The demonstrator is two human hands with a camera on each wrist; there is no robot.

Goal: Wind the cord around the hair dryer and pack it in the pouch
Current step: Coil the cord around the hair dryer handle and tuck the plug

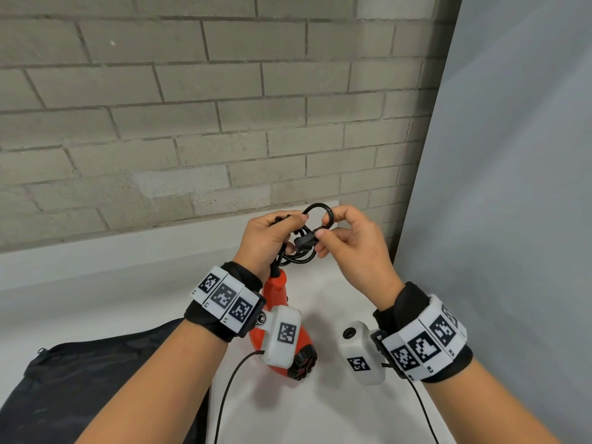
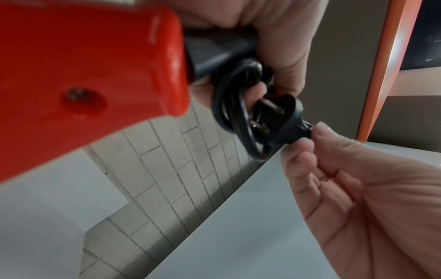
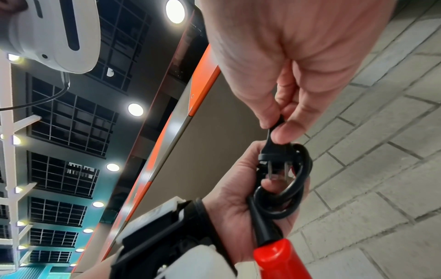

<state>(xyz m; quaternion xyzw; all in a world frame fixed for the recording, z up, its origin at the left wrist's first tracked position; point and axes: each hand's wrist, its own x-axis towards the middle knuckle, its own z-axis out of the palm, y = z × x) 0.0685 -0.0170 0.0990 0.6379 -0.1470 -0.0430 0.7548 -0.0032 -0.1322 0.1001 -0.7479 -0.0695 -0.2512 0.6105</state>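
Observation:
The red hair dryer (image 1: pixel 277 291) hangs nozzle-down over the white table, its handle end (image 2: pixel 95 62) (image 3: pixel 279 260) pointing up into my left hand (image 1: pixel 272 238). That hand grips a bundle of black cord loops (image 1: pixel 299 256) (image 2: pixel 232 113) (image 3: pixel 281 200) at the handle's top. My right hand (image 1: pixel 339 238) pinches the black two-prong plug (image 1: pixel 304 242) (image 2: pixel 284 120) (image 3: pixel 276 156) between thumb and fingers, prongs pointing into the loops. One cord loop (image 1: pixel 320 210) arches above both hands. The black pouch (image 1: pixel 105 379) lies at the lower left.
A grey brick wall (image 1: pixel 192 107) rises behind the white table (image 1: pixel 320 418). A grey panel (image 1: pixel 512 187) stands at the right. Thin black cables (image 1: pixel 227 389) trail from the wrist cameras.

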